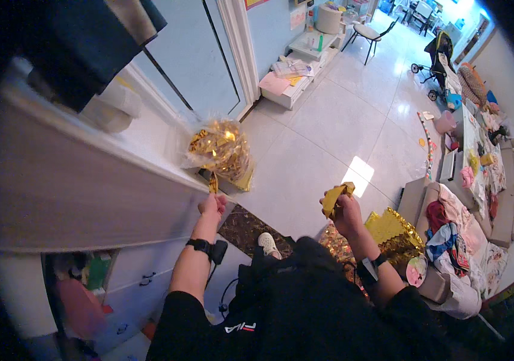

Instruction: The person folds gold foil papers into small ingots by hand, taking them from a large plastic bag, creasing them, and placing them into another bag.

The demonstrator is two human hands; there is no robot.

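My left hand [212, 205] pinches a small folded gold foil paper piece [213, 183] by its lower end. Just beyond it a clear plastic bag [225, 146] bulges with shiny gold foil pieces, close to the door frame. In my right hand [348, 215] is some bent gold paper [332, 201], held well apart from the left. Larger gold foil sheets [392, 230] lie beyond my right forearm, partly crumpled. A heap of orange-gold shiny pieces [338, 243] shows below my right hand, partly hidden by my arm and body.
A low white cabinet [291, 92] with papers runs along the wall. Farther off are a chair [369, 34] and a stroller [439, 67]. Sofas [433, 198] with clothes stand at right. A white drawer unit [135, 280] is at lower left. Dark cloth [90, 45] hangs at upper left.
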